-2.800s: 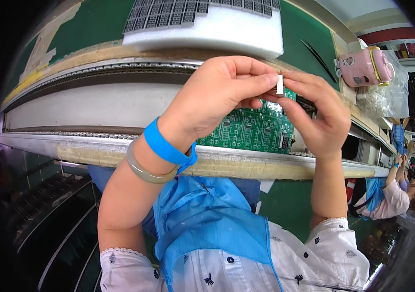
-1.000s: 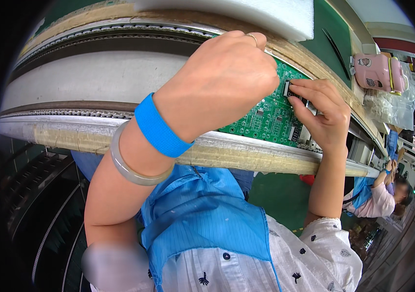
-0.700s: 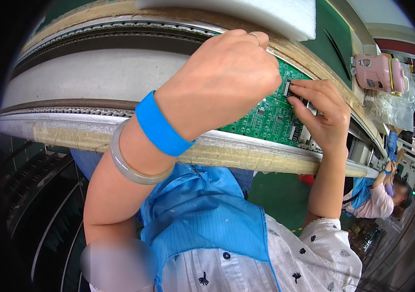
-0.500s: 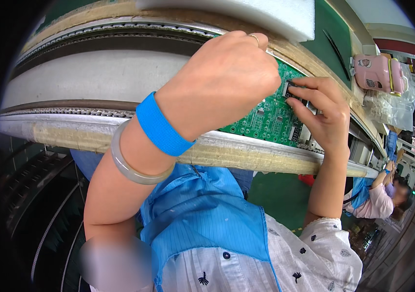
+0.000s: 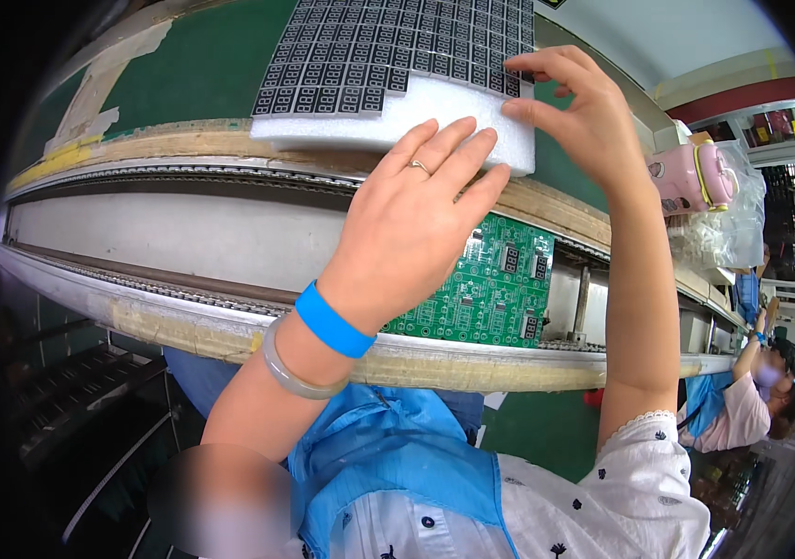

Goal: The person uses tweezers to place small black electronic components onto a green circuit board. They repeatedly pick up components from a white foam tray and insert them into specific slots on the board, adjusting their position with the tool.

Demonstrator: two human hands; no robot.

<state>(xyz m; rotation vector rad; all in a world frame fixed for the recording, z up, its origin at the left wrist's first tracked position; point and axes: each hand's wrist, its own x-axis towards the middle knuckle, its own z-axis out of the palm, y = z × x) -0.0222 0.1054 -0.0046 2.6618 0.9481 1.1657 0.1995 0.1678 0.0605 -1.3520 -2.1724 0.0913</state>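
My right hand [image 5: 576, 107] is at the right edge of a white foam block [image 5: 416, 116] that carries rows of black digit displays [image 5: 370, 56]. Its thumb and index finger are apart, on either side of a display at the end of the nearest row; contact is hard to make out. My left hand [image 5: 416, 219], fingers stretched out and holding nothing, hovers by the block's front edge and over part of a green circuit board [image 5: 486, 303]. Digit displays sit at the board's right side, one of them near its lower corner [image 5: 530, 327]. The board's left part is hidden.
The board rests between two conveyor rails, the nearer [image 5: 230, 340] having a taped edge. Behind them, a green work surface [image 5: 202, 74] lies under the foam. A pink case [image 5: 691, 177] and clear plastic bags [image 5: 742, 210] stand right. Another person [image 5: 742, 396] works farther right.
My right hand has left the display on the board and moved up to the foam block. My left hand has gone from curled over the board to stretched out. The view has shifted, showing the block's displays.
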